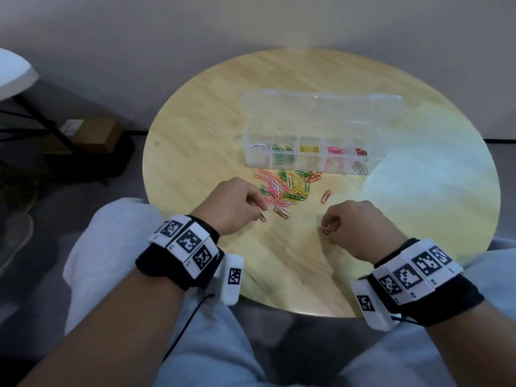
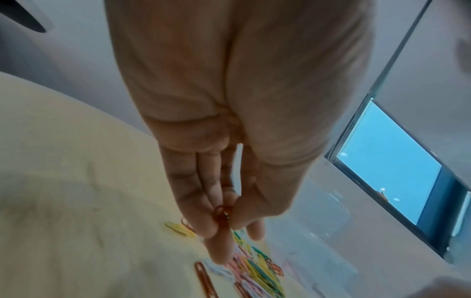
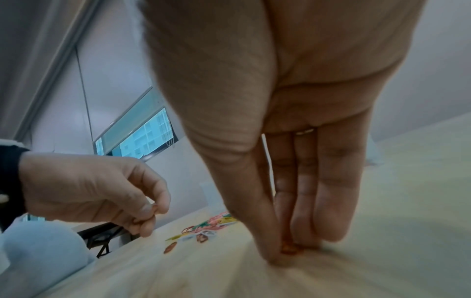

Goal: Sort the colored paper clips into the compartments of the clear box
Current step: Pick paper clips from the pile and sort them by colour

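Observation:
The clear box [image 1: 312, 160] stands mid-table with its lid [image 1: 321, 107] folded back; its compartments hold white, green, yellow, pink and dark red clips. A mixed pile of colored clips [image 1: 284, 188] lies just in front of it. At the pile's near left edge, my left hand [image 1: 258, 206] pinches a red-orange clip [image 2: 221, 215] between thumb and fingers, just above the table. To the right of the pile, my right hand [image 1: 326, 226] pinches another orange clip [image 3: 289, 249] against the tabletop. The left hand [image 3: 142, 215] also shows in the right wrist view.
Loose clips lie apart from the pile: a red one [image 1: 262, 217] under the left hand, two [image 1: 327, 196] near the right hand. The round wooden table [image 1: 418, 219] ends just behind my wrists, above my knees. A cardboard box [image 1: 92, 132] sits on the floor at left.

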Motion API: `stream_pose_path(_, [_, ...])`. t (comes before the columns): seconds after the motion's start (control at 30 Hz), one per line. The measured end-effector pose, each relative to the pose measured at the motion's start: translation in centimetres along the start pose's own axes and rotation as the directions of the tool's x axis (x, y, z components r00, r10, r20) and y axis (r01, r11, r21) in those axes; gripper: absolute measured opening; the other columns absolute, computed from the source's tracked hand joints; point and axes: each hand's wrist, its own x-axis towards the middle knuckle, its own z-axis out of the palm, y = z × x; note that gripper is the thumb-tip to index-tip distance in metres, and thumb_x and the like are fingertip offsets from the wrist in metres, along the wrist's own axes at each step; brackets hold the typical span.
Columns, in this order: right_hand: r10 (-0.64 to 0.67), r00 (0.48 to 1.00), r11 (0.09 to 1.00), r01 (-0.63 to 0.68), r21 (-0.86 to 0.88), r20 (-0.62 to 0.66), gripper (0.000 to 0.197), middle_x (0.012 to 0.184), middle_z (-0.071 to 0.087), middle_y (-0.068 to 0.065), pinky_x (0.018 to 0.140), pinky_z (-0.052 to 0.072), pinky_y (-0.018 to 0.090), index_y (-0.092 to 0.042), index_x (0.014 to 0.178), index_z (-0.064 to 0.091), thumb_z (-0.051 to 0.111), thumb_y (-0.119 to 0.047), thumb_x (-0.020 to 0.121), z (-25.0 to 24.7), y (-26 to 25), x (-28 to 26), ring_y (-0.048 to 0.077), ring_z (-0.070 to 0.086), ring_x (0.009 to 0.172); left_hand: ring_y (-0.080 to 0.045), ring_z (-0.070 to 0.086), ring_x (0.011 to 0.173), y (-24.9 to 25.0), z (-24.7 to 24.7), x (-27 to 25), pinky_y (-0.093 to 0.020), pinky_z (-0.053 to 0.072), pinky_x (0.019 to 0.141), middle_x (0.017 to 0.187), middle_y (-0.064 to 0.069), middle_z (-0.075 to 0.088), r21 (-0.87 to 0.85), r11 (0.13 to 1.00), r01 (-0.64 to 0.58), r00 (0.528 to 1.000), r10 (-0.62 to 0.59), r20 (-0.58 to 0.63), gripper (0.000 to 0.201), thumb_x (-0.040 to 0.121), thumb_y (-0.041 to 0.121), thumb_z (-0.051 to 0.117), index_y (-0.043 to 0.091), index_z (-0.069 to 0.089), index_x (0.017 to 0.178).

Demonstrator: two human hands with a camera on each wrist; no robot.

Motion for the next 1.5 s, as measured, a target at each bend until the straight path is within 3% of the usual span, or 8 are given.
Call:
stream_pose_path(0.13, [0.013, 1.000, 1.000, -0.013, -0.017, 0.005, 0.018, 0.091, 0.068, -0.001, 0.073, 0.056, 0.034, -0.032, 0.086, 0.064, 0.058, -0.016, 0.082, 0.1, -0.2, 0.0, 0.021, 0.064, 0.081, -0.009, 0.057, 0.071, -0.3, 0.2, 0.4, -0.020, 0.044, 0.064, 0.084, 0.006, 0.062, -0.033, 0.999, 0.001, 1.000, -0.002, -0.022, 0.032, 0.083, -0.008, 0.058, 0.023, 0.068, 0.086])
stream_pose_path(0.27, [0.010, 0.999, 1.000, -0.009, -0.022, 0.041, 0.010, 0.087, 0.066, -0.004, 0.070, 0.056, 0.031, -0.028, 0.086, 0.062, 0.060, -0.020, 0.080, 0.2, -0.8, -0.3, 0.019, 0.063, 0.079, -0.015, 0.047, 0.054, 0.1, 0.5, 0.5, -0.029, 0.037, 0.052, 0.061, 0.008, 0.051, -0.083, 0.996, 0.030, 0.996, -0.037, -0.084, 0.036, 0.085, -0.005, 0.038, 0.018, 0.064, 0.076])
stream_pose_path(0.53, [-0.023, 0.998, 0.999, 0.021, 0.025, 0.063, 0.005, 0.082, 0.066, -0.001, 0.055, 0.042, 0.019, -0.019, 0.080, 0.068, 0.063, -0.019, 0.078, 0.7, -1.0, -0.3, 0.016, 0.061, 0.077, -0.017, 0.058, 0.066, 0.2, 0.5, 0.2, -0.026, 0.043, 0.058, 0.068, 0.010, 0.051, 0.074, 0.994, 0.080, 0.996, -0.076, -0.055, 0.022, 0.080, 0.012, 0.056, 0.026, 0.072, 0.086])
stream_pose_path(0.8, [0.152, 0.985, 0.760, -0.067, 0.647, -0.077, 0.011, 0.069, 0.070, 0.000, 0.057, 0.042, 0.027, -0.015, 0.076, 0.063, 0.056, -0.009, 0.083, -1.5, 1.0, 0.8, 0.014, 0.054, 0.057, -0.019, 0.062, 0.082, -0.4, 1.1, 0.5, -0.026, 0.048, 0.071, 0.081, 0.004, 0.057, 0.235, 0.970, 0.068, 0.998, -0.065, -0.022, 0.022, 0.078, 0.015, 0.072, 0.031, 0.073, 0.093])
stream_pose_path(1.03, [0.191, 0.979, 0.715, -0.093, 0.693, -0.065, 0.042, 0.036, 0.045, -0.021, 0.045, 0.025, 0.020, -0.012, 0.075, 0.066, 0.028, -0.001, 0.092, -1.8, 1.1, 1.6, 0.005, 0.032, 0.038, -0.020, 0.062, 0.079, 0.0, 2.3, 0.7, -0.029, 0.049, 0.068, 0.087, 0.001, 0.068, 0.344, 0.936, 0.080, 0.997, -0.074, -0.032, 0.014, 0.083, 0.012, 0.065, 0.023, 0.073, 0.083])
stream_pose_path(1.17, [0.199, 0.973, 0.721, -0.062, 0.690, -0.121, 0.039, 0.055, 0.051, -0.021, 0.055, 0.031, 0.024, -0.016, 0.079, 0.071, 0.036, -0.016, 0.097, -1.7, 1.0, 1.8, 0.011, 0.039, 0.054, -0.023, 0.064, 0.079, 0.1, 2.8, 0.7, -0.038, 0.057, 0.075, 0.081, -0.002, 0.066, 0.381, 0.918, 0.108, 0.991, -0.130, 0.032, 0.012, 0.075, 0.024, 0.068, 0.015, 0.065, 0.082])
stream_pose_path(1.37, [0.102, 0.992, 0.919, -0.063, 0.390, -0.080, 0.035, 0.121, 0.063, 0.005, 0.067, 0.038, 0.025, -0.032, 0.124, 0.064, 0.046, -0.017, 0.098, -0.8, 1.5, 2.4, 0.017, 0.058, 0.086, -0.022, 0.058, 0.069, 0.2, 3.4, 0.5, -0.031, 0.050, 0.064, 0.073, -0.002, 0.060, 0.390, 0.917, 0.083, 0.988, -0.128, 0.092, 0.018, 0.072, 0.027, 0.065, 0.013, 0.055, 0.071])
stream_pose_path(1.5, [0.118, 0.985, 0.959, -0.079, 0.271, -0.127, 0.027, 0.105, 0.065, 0.003, 0.064, 0.038, 0.026, -0.034, 0.108, 0.071, 0.056, -0.019, 0.092, -0.6, 1.4, 2.7, 0.015, 0.053, 0.078, -0.018, 0.046, 0.061, 0.4, 2.7, 0.5, -0.026, 0.037, 0.056, 0.067, 0.000, 0.053, 0.202, 0.978, 0.060, 0.986, -0.089, 0.139, 0.020, 0.075, 0.023, 0.063, 0.016, 0.048, 0.065])
